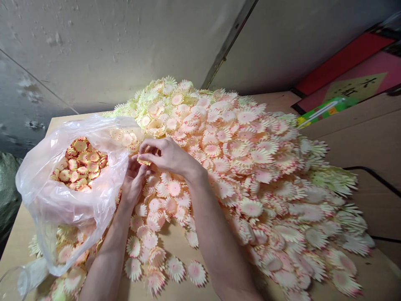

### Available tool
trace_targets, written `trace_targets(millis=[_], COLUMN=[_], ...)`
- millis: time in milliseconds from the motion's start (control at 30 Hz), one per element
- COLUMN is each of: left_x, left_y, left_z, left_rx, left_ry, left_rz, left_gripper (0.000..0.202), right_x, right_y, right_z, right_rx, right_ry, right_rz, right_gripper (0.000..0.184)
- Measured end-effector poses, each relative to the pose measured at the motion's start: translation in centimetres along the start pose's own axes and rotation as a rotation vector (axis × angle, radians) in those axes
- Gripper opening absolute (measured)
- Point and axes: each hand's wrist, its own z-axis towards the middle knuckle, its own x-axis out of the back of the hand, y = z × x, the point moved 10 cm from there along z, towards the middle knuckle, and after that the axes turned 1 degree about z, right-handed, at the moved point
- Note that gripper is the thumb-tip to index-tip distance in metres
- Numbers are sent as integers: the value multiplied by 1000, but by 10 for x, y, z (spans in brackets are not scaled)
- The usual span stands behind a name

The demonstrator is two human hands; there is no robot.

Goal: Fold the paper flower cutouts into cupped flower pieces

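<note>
Bare forearms flank toothed petal discs. Both hands pinch a frilled floret (foam, perhaps; partly hidden) beside a crinkled bag.

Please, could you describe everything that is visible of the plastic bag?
The plastic bag looks thin, whitish and translucent, with wrinkled sides and a wide mouth open upward. Inside lie many small yellowish flower pieces with red edges. It sits on the left of the table, partly over larger pale flower pieces, beside the left hand; contact is unclear.
</note>
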Motion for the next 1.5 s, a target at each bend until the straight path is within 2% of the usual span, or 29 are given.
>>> trace_targets(millis=[133, 333, 467, 633, 800, 1033, 1133, 1233, 1367, 1433, 1500], left_x=[3, 2, -4, -2, -1, -1, 0, -1, -6, -6, -3], left_y=[-1, -1, -1, 0, 0, 4, 4, 3, 5, 3, 2], left_z=[0, -2, -2, -3, -5, -4, -5, -6, -5, -5, -5], left_rx=[-10, 10, 39, 51, 71, 75, 68, 58, 43, 54, 64], left_ry=[30, 41, -8, 17, 40, 78, 76, 50, -7, -9, 7], left_rz=[-6, -71, -71, -56, -95, -120, -92, -70, -78, -60, -29], left_gripper=[37, 37, 41, 46, 44, 36, 35, 34, 37, 38, 40], right_x=[3, 0, 0, 6, 1, -2, 5, 25, 54, 60, 58], right_y=[-7, -7, -3, -8, -5, -4, 1, 5, 1, -2, -6], right_z=[1, 4, 3, 3, 3, 2, 3, 0, -11, -14, -15], right_rx=[82, 75, 61, 113, 42, 30, 3, -1, 43, 51, 59], right_ry=[36, 38, 39, 111, 51, 19, 82, 244, 452, 467, 410], right_rz=[-94, -143, -133, -170, -106, -110, -79, -55, -184, -193, -142], right_gripper=[6, 11, 12, 11, 13, 12, 10, 11, 11, 14, 12])
